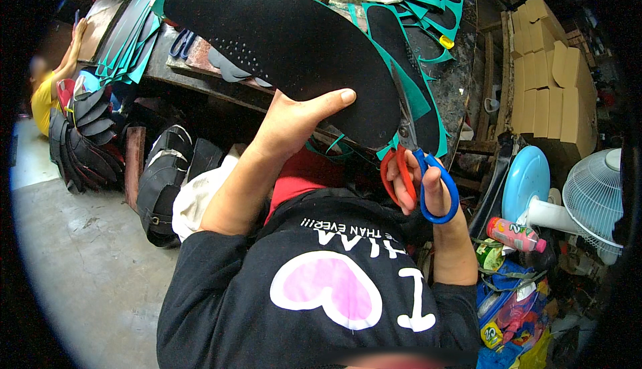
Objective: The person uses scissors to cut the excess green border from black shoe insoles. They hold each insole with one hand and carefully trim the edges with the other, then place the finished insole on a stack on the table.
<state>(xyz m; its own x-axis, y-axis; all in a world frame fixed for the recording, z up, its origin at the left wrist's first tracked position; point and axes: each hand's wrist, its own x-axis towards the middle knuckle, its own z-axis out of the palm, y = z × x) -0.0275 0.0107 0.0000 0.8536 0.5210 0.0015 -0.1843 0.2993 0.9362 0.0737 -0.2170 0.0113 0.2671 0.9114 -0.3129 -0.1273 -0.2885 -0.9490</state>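
Observation:
My left hand (293, 118) grips a long black sole-shaped sheet (281, 38) by its near edge, thumb on top and fingers hidden underneath. Teal backing shows along the far rim of this sheet, and small perforations dot its middle. Scissors (406, 131) with one red and one blue handle are in my right hand (431, 185), fingers through the loops. Their blades point away from me, against the sheet's right end, where a strip of teal trim (416, 103) lies beside them. Behind that, a second black piece with teal edging (388, 28) rests on the workbench (461, 95).
Teal-edged cut sheets (130, 34) are stacked at the bench's left, near blue-handled scissors (181, 44). Tan cartons (552, 81) and a white fan (594, 192) stand at right. Bundled black pieces (83, 141) and a person in yellow (41, 105) are at far left.

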